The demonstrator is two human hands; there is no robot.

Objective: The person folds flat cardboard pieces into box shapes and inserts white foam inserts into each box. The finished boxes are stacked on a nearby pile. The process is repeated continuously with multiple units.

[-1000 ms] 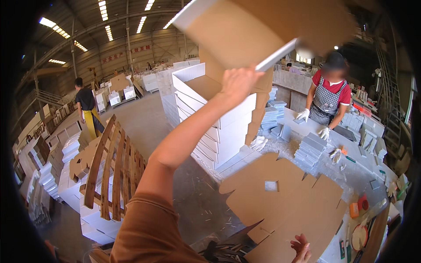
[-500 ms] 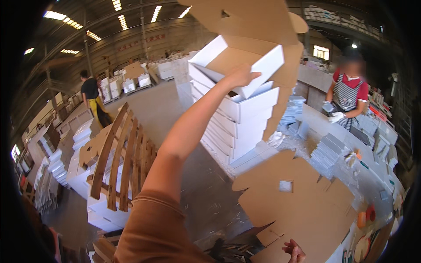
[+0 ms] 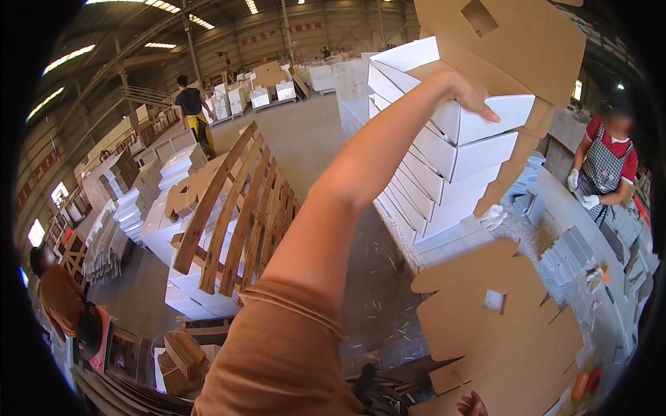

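Observation:
A stack of open white-walled cardboard boxes (image 3: 444, 184), brown inside, rises right of centre. My left hand (image 3: 463, 91) reaches over the top box (image 3: 501, 114) and grips its near wall; one digit lies along the white outer face, while the other fingers are mostly hidden. Above that box stands its raised brown lid (image 3: 510, 48), with a diamond-shaped cutout. My right hand (image 3: 472, 403) shows only partly at the lower edge. Its fingers are loosely bent and apart, with nothing seen in them, beside a flat die-cut cardboard sheet (image 3: 499, 333) with a square hole.
Left of my arm, a slatted wooden pallet (image 3: 232, 208) leans on white boxes (image 3: 198, 295). A co-worker in a checked apron (image 3: 603, 170) stands at the right bench, near stacked grey tiles (image 3: 565, 253). Another person (image 3: 193, 114) walks at the far left; a third (image 3: 66, 291) is at the left edge.
The view has swung left, shifting the scene rightward. My left hand stays at the top box, which now sits lower on the stack. The lid stands more upright.

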